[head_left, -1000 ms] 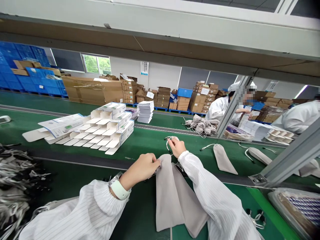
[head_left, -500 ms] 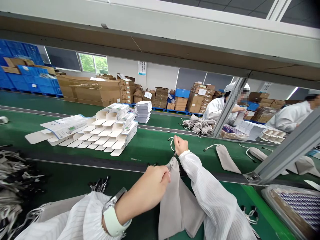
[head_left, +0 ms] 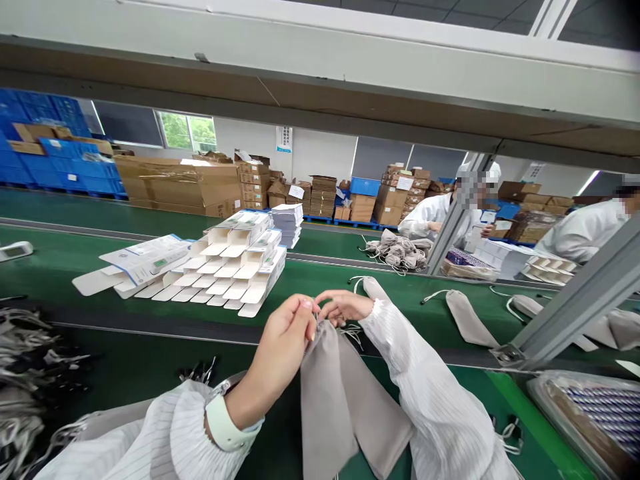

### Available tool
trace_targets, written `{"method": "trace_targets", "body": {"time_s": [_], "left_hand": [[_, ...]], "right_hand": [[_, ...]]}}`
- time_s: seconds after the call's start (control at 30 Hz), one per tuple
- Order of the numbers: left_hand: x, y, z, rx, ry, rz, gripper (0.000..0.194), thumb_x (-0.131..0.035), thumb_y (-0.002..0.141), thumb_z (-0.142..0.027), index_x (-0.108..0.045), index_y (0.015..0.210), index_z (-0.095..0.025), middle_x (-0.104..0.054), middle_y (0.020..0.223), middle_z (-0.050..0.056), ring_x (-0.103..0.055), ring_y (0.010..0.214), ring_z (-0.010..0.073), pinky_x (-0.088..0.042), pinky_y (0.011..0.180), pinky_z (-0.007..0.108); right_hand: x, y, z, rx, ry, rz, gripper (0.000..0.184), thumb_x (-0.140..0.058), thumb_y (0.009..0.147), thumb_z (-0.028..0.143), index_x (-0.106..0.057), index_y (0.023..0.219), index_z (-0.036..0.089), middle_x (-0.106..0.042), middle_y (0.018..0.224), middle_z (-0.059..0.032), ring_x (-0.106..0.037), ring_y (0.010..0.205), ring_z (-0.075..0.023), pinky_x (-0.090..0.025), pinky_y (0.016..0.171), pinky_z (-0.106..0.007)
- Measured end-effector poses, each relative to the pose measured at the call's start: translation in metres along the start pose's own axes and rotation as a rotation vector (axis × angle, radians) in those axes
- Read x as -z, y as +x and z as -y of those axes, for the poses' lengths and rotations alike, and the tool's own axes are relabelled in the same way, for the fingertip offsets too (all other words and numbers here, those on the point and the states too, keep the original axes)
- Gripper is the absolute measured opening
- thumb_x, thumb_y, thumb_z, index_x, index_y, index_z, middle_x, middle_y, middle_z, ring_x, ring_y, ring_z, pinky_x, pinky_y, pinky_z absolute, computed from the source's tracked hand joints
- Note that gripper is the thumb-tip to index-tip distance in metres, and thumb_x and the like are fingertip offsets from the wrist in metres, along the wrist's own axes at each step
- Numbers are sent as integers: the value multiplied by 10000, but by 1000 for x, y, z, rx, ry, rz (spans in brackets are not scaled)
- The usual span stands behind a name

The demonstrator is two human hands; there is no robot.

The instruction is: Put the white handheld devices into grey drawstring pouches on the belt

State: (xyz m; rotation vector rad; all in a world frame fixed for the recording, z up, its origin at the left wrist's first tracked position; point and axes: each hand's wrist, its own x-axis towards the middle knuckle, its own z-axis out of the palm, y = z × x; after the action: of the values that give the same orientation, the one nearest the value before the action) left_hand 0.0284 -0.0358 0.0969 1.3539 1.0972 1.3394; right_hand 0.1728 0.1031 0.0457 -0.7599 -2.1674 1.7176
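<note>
A grey drawstring pouch [head_left: 325,400] hangs by its gathered neck from my left hand [head_left: 287,337], whose thumb and fingers pinch it. My right hand [head_left: 347,307] meets it there, with bent fingers closed at the pouch's drawstring; the exact contact is partly hidden. Just right of the held pouch, a second grey pouch [head_left: 377,413] slants down, its top hidden behind the first. Loose pale cords [head_left: 354,333] show under my right hand. Beyond that hand, another grey pouch [head_left: 376,289] lies on the green conveyor belt [head_left: 305,280].
Open white boxes [head_left: 235,267] are stacked on the belt at left-centre. More pouches [head_left: 467,317] lie to the right, near a slanted metal post [head_left: 565,307]. Corded pouches [head_left: 30,373] pile up at lower left. A plastic-wrapped tray [head_left: 590,420] sits at lower right. Two co-workers sit across.
My right hand has come down and left to the pouch's neck, beside my left hand, which moved slightly left and up. The boxes and pouches on the belt have shifted right.
</note>
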Motion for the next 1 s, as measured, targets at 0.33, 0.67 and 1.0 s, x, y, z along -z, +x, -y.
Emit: {"method": "trace_targets", "body": {"time_s": [0.33,0.67,1.0], "left_hand": [[-10,-25,-3,-196,237,77,253,-275,881,-342,-467,811,-194,-429,590,-40,-401,529,82,-335,517,197],[-22,-29,67,-463,969,650,367,-348,847,-376,-391,1193,-264,-413,1256,40,-347,1150,241,-289,923,379],[-14,-14,59,-317,916,656,489,-303,845,-395,-558,502,-158,-564,489,33,-554,511,170,-364,516,262]], "right_hand": [[-23,2,15,277,295,-166,371,-709,464,327,-571,739,120,-571,634,14,-531,577,-96,-424,564,-212],[60,-21,-56,-150,-191,-1174,499,-566,606,385,-508,1038,142,-572,1010,-107,-530,928,-233,-402,789,-357],[21,-3,-21,-75,-307,-863,513,-503,732,338,-381,1222,252,-462,1177,-100,-443,1077,-251,-251,923,-454]]}}
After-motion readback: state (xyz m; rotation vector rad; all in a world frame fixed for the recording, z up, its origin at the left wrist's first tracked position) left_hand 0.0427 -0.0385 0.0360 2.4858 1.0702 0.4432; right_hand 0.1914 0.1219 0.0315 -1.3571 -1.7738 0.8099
